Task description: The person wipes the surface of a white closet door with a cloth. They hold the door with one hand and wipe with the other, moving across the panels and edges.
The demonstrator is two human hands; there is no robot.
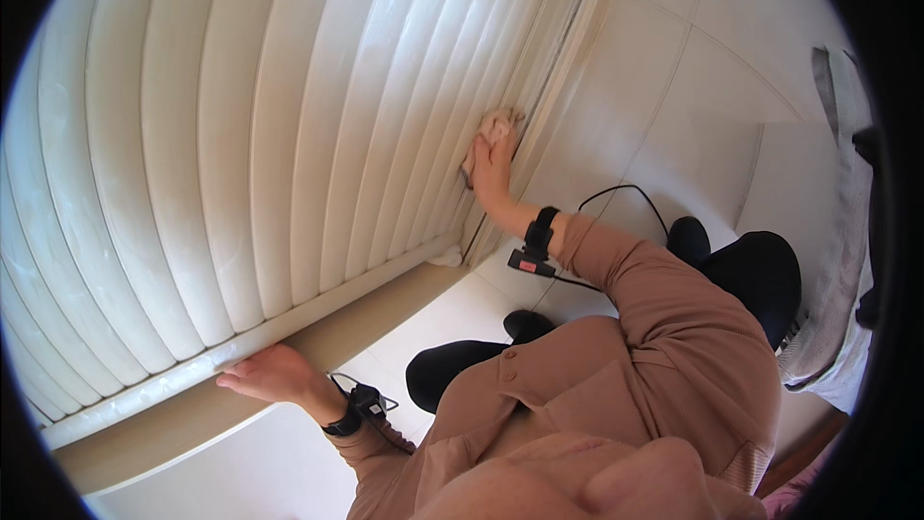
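Observation:
Before me stands a large white slatted panel (278, 123), which looks like a louvred door or shutter, with light glinting off its slats. My right hand (494, 162) presses a pale, crumpled cloth (498, 123) against the slat ends by the panel's side rail. My left hand (273, 373) rests against the panel's near edge rail (346, 289), palm partly in sight; some of its fingers are hidden, so its grip cannot be made out. Each wrist carries a black strap with a small device and cable.
White tiles (650, 65) lie beyond the panel's side frame (559, 79). A beige strip (375, 314) runs along the near edge. My bent knees in black trousers (758, 267) are close by. Grey fabric (830, 231) hangs at far right, and a black cable (628, 185) loops beside my right arm.

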